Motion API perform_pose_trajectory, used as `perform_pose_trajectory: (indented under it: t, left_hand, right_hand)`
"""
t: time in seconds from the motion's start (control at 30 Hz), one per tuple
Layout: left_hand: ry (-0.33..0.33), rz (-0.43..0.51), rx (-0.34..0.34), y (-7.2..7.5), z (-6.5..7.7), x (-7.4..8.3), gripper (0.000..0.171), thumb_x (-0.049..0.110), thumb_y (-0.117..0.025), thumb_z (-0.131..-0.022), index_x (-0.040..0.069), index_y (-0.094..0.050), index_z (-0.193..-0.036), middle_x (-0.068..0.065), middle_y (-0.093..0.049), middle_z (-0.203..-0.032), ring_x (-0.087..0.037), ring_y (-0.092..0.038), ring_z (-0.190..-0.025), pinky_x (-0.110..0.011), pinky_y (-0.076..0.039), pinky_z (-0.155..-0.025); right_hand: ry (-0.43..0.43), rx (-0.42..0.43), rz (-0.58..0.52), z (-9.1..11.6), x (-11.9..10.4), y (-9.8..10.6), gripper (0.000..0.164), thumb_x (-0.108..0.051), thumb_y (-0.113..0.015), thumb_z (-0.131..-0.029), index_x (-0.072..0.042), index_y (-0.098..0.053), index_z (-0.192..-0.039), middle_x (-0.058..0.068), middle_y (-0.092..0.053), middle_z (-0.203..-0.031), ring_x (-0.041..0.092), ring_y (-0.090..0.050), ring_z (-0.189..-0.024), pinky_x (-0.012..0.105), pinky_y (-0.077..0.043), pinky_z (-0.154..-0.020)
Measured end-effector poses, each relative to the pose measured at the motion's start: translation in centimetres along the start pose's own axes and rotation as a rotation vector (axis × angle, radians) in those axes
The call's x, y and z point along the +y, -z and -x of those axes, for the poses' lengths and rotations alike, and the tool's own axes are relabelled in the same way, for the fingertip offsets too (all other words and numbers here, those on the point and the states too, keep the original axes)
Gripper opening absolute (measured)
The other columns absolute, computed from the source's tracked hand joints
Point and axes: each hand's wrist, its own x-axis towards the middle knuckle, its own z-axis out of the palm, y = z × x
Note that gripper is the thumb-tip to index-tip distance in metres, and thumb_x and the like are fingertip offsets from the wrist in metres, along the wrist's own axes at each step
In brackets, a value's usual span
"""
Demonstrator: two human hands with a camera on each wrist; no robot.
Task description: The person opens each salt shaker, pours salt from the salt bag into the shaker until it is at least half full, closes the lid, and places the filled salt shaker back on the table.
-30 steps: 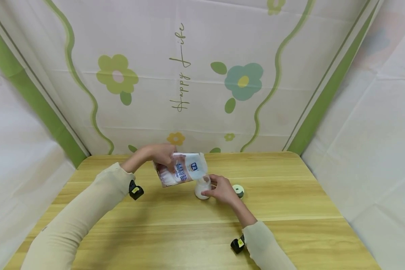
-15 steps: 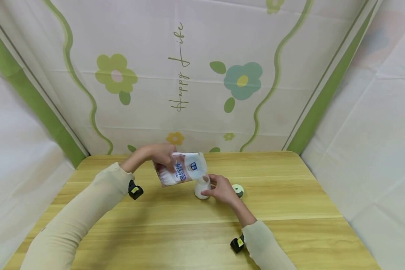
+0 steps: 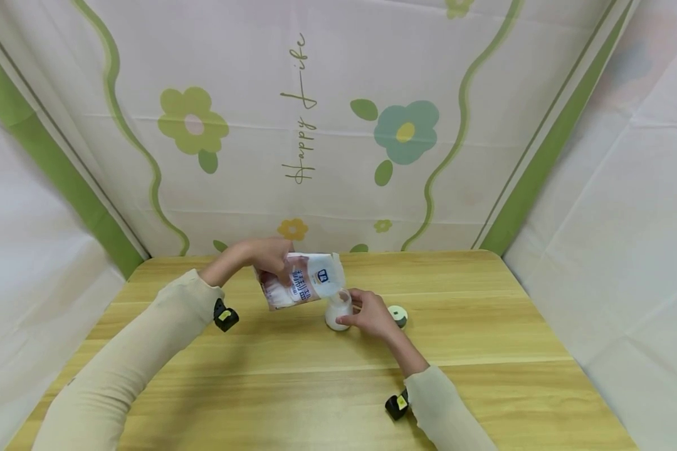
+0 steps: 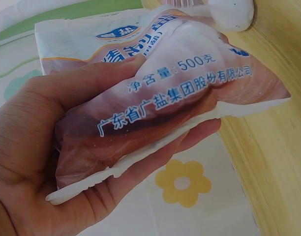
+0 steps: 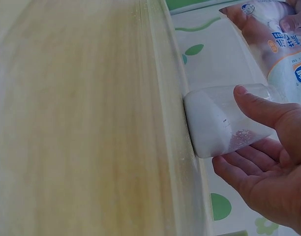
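Fabric-walled booth (image 3: 615, 250), flower-printed back sheet (image 3: 338, 62), "Happy Life" lettering (image 3: 304, 136), green edging strips (image 3: 73, 188), wood-grain table (image 3: 485, 338)

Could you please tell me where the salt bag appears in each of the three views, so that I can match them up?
Head: the salt bag lies a little below and left of centre.
Left wrist: the salt bag is large, across the middle and upper part.
Right wrist: the salt bag is at upper right, cut by the edge.
Shared landmark: the left hand gripping it.
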Motion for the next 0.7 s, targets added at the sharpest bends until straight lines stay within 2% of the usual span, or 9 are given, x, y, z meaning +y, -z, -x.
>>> perform_pose_trajectory:
  t: [0.7]
  left_hand:
    - [0.014,-0.010,-0.010,0.32,0.11,0.53,0.021,0.009,-0.075,-0.083,0.000,-0.069,-0.100,-0.009,-0.075,-0.087,-0.018,-0.071,-0.064,-0.029,-0.060,-0.056]
  right_hand:
    - [-0.011,0.007,-0.006,0.01,-0.04,0.02,0.055,-0.013,-0.085,-0.078,0.000,-0.064,-0.127,0.018,-0.066,-0.129,0.037,-0.063,-0.121,0.047,-0.053,-0.101]
